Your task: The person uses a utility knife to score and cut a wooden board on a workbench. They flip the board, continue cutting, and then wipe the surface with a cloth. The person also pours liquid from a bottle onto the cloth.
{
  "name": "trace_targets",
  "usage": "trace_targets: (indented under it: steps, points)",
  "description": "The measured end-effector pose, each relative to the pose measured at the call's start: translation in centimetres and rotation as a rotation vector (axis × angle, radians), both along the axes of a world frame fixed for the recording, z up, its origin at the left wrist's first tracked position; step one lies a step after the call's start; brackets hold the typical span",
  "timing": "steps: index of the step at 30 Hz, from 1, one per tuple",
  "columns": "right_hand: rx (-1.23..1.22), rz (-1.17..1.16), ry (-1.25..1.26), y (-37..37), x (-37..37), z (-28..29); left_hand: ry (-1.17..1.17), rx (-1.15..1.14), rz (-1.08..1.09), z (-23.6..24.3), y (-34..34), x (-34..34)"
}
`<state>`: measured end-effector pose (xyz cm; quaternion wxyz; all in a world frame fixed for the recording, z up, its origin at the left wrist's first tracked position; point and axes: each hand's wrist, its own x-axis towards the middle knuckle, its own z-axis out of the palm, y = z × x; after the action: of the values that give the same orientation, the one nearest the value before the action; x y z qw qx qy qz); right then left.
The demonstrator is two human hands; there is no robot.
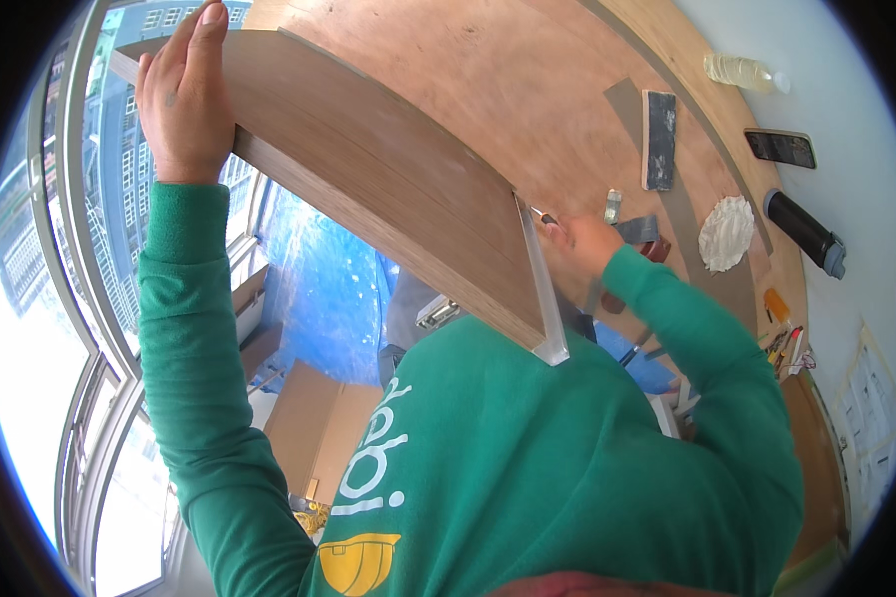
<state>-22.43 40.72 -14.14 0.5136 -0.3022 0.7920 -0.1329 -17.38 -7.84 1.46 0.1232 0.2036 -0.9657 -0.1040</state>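
A long wood-grain board (388, 169) with a thick edge slants across the view, its near end close to my chest. My left hand (184, 114) is closed round its far left end, fingers over the top. A pale, shiny strip (541, 279) runs along the near right end of the board. My right hand (582, 244) is closed on a small pointed hand tool (544, 216), whose thin tip is at the far corner of that strip. The fingers hide most of the tool, so its exact kind does not show.
On the wooden worktable (528, 80) lie a dark sanding block (659, 139), a small clear bottle (612, 206) and a crumpled white cloth (727, 234). A phone (782, 147), a clear bottle (742, 73) and a black flask (806, 234) are farther right. Blue sheeting (319, 284) covers the floor by the windows.
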Motion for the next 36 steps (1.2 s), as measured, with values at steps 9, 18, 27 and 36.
trace_targets:
  steps: [9, 18, 27, 36]
  points:
    - [-0.028, -0.035, -0.040, 0.4, 0.0, 0.7, -0.013, 0.034, 0.071, 0.4, 1.0, -0.4]
    - [-0.183, -0.038, -0.068, -6.8, -1.5, -1.3, 0.036, -0.039, 0.018, 0.3, 1.5, -0.5]
    - [-0.157, -0.037, -0.076, -14.2, -1.9, -3.2, 0.027, -0.084, -0.048, 0.3, 1.0, -0.3]
    - [-0.251, -0.075, -0.024, -16.6, -2.2, -2.8, 0.001, 0.057, 0.051, 0.9, 1.7, -0.5]
